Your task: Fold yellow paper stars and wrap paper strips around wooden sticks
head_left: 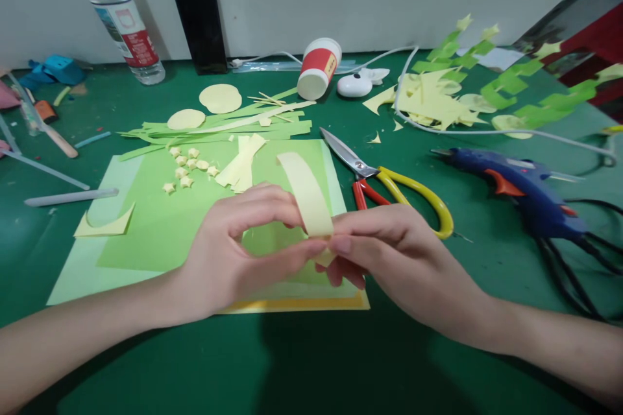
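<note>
Between my two hands is a pale yellow paper strip (307, 198), its long end curving up and away and its lower end folded at my fingertips. My left hand (243, 243) pinches the folded end between thumb and fingers. From the other side, my right hand (384, 243) grips the same end with thumb and forefinger. Below them lie stacked green paper sheets (146, 233). Several small folded paper stars (182, 172) rest on the sheets, beside a few loose yellow strips (243, 162). Scissors (379, 175) with red and yellow handles lie just past my right hand.
A blue glue gun (520, 185) with black cords lies at the right. Green strips (219, 126), paper circles (220, 98), a paper cup (318, 68), a bottle (126, 26) and a phone (197, 13) are at the back. A white cable (487, 132) crosses near yellow scraps (433, 100).
</note>
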`<action>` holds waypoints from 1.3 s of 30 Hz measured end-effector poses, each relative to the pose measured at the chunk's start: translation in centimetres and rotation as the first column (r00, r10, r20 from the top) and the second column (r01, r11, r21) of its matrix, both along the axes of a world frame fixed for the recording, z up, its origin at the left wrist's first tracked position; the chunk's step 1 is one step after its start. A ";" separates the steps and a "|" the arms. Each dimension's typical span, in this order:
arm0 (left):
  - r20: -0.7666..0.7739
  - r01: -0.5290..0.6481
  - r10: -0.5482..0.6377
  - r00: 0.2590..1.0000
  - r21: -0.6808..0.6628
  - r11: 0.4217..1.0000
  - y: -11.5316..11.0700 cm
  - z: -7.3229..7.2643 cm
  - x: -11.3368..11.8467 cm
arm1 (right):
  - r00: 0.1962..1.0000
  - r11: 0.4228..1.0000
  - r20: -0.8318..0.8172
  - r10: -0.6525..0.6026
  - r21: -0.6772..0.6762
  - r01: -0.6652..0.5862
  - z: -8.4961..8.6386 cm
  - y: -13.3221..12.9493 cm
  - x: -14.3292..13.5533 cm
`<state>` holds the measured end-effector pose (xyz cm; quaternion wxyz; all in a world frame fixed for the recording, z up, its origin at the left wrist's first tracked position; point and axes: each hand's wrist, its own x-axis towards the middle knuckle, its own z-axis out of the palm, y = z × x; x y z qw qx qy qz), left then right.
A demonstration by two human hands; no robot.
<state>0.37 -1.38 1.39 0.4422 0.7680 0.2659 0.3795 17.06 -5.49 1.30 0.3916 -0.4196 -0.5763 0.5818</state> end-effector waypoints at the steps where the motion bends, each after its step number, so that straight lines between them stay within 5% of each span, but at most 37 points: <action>1: 0.017 0.017 -0.018 1.000 0.027 1.000 0.1 0.0 0.0 | 0.999 0.997 -0.052 -0.003 -0.078 -0.001 0.0 0.0 0.0; 9: -0.005 0.069 -0.070 0.998 0.266 0.962 0.7 -0.5 -0.3 | 0.958 0.877 -0.264 -0.108 -0.479 -0.033 0.6 0.3 -0.1; 15: -0.146 0.060 0.019 0.989 0.519 0.853 1.0 0.3 -0.4 | 0.948 0.816 -0.299 -0.106 -0.571 -0.089 0.7 0.2 0.0; 19: -0.133 0.093 -0.022 0.991 0.556 0.826 1.3 0.5 -0.6 | 0.942 0.815 -0.335 -0.034 -0.555 -0.168 1.0 0.4 0.2; 24: -0.076 0.009 0.027 0.997 0.437 0.900 1.2 0.2 -0.5 | 0.966 0.899 -0.250 0.067 -0.405 -0.167 0.9 0.6 0.5; 27: -0.079 -0.062 0.083 0.993 0.232 0.971 0.8 0.0 -0.4 | 0.999 0.994 0.029 0.028 -0.103 -0.025 0.7 0.7 0.5; 30: -0.164 -0.079 0.081 0.983 0.018 0.997 0.4 0.2 -0.4 | 0.968 0.989 0.246 -0.057 0.145 0.021 0.6 0.6 0.6; 39: -0.228 0.005 -0.043 0.973 -0.164 0.986 0.3 0.5 -0.4 | 0.987 0.991 0.092 -0.134 0.016 0.133 0.7 0.6 0.4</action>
